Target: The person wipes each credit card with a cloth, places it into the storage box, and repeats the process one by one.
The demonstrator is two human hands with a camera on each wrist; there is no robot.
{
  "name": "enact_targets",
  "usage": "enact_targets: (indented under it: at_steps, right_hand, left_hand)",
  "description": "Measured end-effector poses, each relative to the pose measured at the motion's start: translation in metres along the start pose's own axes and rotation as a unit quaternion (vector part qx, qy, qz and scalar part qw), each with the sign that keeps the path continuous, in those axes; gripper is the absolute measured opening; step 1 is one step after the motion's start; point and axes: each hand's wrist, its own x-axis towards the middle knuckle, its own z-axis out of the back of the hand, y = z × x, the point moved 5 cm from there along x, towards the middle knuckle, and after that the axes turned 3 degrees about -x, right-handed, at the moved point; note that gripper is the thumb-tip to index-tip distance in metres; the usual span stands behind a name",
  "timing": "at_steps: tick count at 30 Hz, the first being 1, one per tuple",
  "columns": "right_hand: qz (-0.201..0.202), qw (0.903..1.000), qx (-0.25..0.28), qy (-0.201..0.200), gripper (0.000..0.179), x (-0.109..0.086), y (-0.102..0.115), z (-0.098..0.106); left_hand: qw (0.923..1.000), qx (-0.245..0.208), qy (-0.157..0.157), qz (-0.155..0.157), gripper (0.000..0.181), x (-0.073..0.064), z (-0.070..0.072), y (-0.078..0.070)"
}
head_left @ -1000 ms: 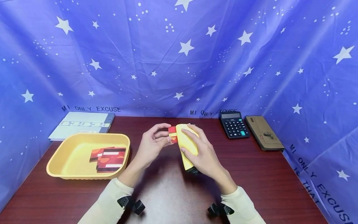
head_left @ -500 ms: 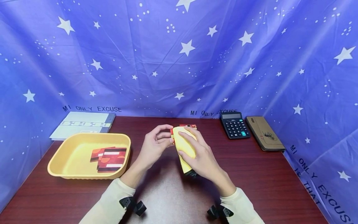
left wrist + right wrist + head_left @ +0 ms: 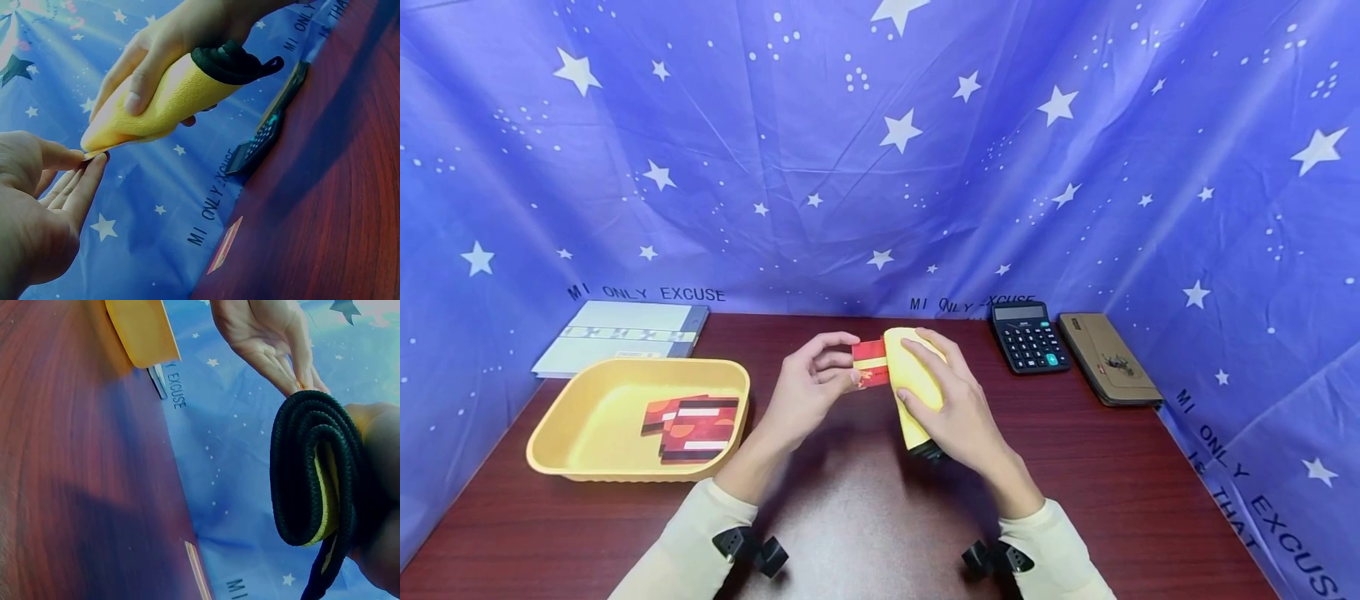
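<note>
My left hand (image 3: 808,383) pinches a red card with a yellow stripe (image 3: 870,363) at its left end, between thumb and fingers. The card's other end lies hidden under a folded yellow cloth (image 3: 917,392), which my right hand (image 3: 958,408) grips. In the right wrist view the black edge of the cloth (image 3: 284,469) shows several rolled layers. Both hands are above the table, level with each other. Several red cards (image 3: 700,425) overlap inside a yellow basin (image 3: 587,471) to the left. Another card (image 3: 225,247) lies on the table, seen in the left wrist view.
A white and grey box or book (image 3: 625,333) lies behind the basin. At the back right are a black calculator (image 3: 1030,337) and a brown wallet (image 3: 1108,358). A blue star-printed curtain (image 3: 820,167) borders the dark red table (image 3: 850,533).
The right hand slid the cloth left over the card until little showed, then back to the right, uncovering more of it. The left hand has hardly moved.
</note>
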Motion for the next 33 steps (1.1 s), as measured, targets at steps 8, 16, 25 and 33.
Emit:
enact_targets:
  at_steps: [8, 16, 25, 33]
  right_hand:
    - [-0.015, 0.9998, 0.002, -0.015, 0.064, 0.001, -0.013, 0.01]
    - [-0.045, 0.9989, 0.001, -0.015, 0.065, 0.002, -0.023, 0.014]
    - [-0.051, 0.9986, 0.004, -0.011, 0.065, 0.002, -0.025, 0.015]
    - [-0.06, 0.9982, 0.006, -0.001, 0.065, 0.002, -0.025, 0.014]
  left_hand:
    - [0.9999, 0.009, -0.004, 0.004, 0.047, 0.0, 0.004, -0.003]
    - [0.9997, -0.012, -0.019, 0.014, 0.049, 0.001, 0.011, -0.008]
    - [0.9995, -0.011, -0.024, 0.017, 0.042, 0.001, 0.013, -0.012]
    - [0.9985, 0.034, -0.038, 0.02, 0.031, -0.002, 0.014, -0.014]
